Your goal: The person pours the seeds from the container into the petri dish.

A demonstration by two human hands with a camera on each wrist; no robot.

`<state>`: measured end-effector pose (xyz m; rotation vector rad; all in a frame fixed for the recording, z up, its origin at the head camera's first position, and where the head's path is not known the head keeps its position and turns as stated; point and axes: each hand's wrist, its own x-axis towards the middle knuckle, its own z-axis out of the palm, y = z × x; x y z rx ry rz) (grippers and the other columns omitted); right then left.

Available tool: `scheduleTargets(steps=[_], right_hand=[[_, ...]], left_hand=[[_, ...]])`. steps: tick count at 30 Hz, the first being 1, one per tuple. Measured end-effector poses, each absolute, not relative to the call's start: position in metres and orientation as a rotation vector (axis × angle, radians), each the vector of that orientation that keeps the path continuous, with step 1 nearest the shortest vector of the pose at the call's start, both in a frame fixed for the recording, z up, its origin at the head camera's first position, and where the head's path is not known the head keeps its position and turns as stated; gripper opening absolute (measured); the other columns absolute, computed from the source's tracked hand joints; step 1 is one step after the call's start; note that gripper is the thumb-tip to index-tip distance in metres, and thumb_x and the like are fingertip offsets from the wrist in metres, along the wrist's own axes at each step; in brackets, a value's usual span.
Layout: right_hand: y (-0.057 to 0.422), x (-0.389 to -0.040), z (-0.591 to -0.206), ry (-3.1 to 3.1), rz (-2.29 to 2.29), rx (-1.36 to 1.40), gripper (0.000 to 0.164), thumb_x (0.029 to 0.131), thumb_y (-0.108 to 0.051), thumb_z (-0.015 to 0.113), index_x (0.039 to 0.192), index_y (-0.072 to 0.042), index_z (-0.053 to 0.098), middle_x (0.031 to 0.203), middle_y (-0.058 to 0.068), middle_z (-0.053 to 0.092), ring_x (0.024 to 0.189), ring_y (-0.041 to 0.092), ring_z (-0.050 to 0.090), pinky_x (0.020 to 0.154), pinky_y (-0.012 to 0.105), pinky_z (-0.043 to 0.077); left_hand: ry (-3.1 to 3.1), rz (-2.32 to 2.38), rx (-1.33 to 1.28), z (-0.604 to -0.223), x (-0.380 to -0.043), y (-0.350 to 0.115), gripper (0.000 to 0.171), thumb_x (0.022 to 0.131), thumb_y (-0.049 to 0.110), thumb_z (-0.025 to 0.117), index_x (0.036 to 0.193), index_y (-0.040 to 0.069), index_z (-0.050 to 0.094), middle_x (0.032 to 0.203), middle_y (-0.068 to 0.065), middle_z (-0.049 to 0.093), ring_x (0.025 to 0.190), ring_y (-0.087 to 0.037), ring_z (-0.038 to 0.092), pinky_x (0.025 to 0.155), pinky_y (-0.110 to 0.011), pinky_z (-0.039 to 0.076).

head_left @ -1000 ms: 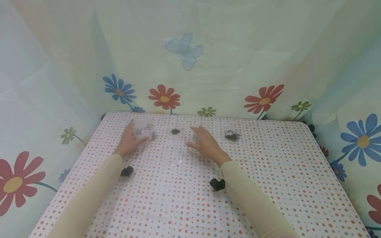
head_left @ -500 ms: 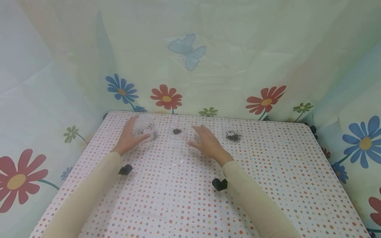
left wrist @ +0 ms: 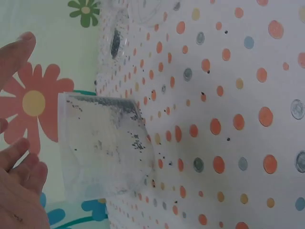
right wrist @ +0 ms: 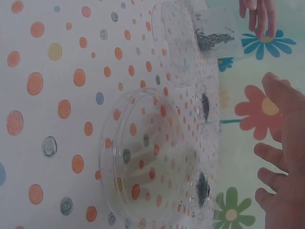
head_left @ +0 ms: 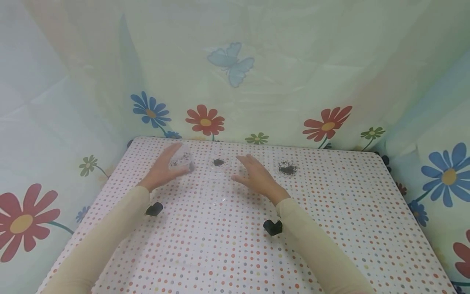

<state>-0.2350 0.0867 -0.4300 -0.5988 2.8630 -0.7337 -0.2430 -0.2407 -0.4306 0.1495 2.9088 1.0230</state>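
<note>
My left hand (head_left: 163, 168) is spread open, its thumb and fingers reaching either side of a clear plastic cup (left wrist: 105, 143) in the head view. Black grains speckle the cup and gather along one side; in the left wrist view a gap shows between it and the fingers. My right hand (head_left: 257, 177) hovers over the table, fingers loosely extended and holding nothing. It is between a small clear dish with a dark heap (head_left: 218, 162) and a wider dish of black grains (head_left: 287, 168). Below it in the right wrist view lies a clear round dish (right wrist: 109, 162).
Another clear round dish (right wrist: 174, 45) lies near the cup. Stray black grains dot the polka-dot tablecloth (head_left: 227, 253). A flowered curtain (head_left: 279, 81) hangs right behind the table's far edge. Black pieces (head_left: 273, 227) appear beside the sleeves.
My left hand has shifted right, overlapping more of the cup in the head view. My right hand stays nearly in place. The head view has shifted slightly.
</note>
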Motion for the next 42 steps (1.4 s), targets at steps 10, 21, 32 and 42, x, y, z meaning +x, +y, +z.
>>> scheduleTargets(steps=[10,21,32,42], right_hand=[[0.086,-0.237,-0.427,2.865,-0.723,-0.603,0.075,0.084,-0.058,0.052,0.144,-0.023,0.025,0.152,0.008,0.021,0.142,0.027,0.016,0.112,0.051,0.022],[0.086,-0.238,-0.427,2.863,-0.726,-0.594,0.073,0.084,-0.057,0.051,0.145,-0.025,0.024,0.153,0.008,0.019,0.142,0.027,0.014,0.112,0.051,0.021],[0.085,-0.236,-0.431,2.852,-0.735,-0.581,0.074,0.084,-0.058,0.051,0.145,-0.025,0.025,0.152,0.009,0.021,0.142,0.028,0.016,0.113,0.050,0.020],[0.087,-0.237,-0.437,2.869,-0.749,-0.603,0.073,0.085,-0.057,0.051,0.144,-0.023,0.026,0.151,0.010,0.025,0.140,0.029,0.019,0.112,0.051,0.023]], left_hand=[[2.893,1.017,0.367,-0.421,-0.242,-0.227,0.085,0.070,0.052,0.072,0.138,0.048,0.022,0.149,0.007,0.028,0.128,-0.026,0.042,0.097,-0.052,0.043],[2.854,0.960,0.464,-0.421,-0.243,-0.211,0.083,0.069,0.057,0.070,0.140,0.039,0.030,0.150,0.007,0.026,0.127,-0.028,0.042,0.098,-0.051,0.042],[2.790,0.920,0.566,-0.429,-0.239,-0.201,0.080,0.070,0.055,0.070,0.138,0.044,0.029,0.147,0.010,0.031,0.122,-0.024,0.045,0.100,-0.054,0.038],[2.694,0.942,0.570,-0.440,-0.230,-0.192,0.080,0.071,0.045,0.074,0.138,0.043,0.031,0.148,0.010,0.029,0.137,-0.022,0.027,0.105,-0.057,0.030]])
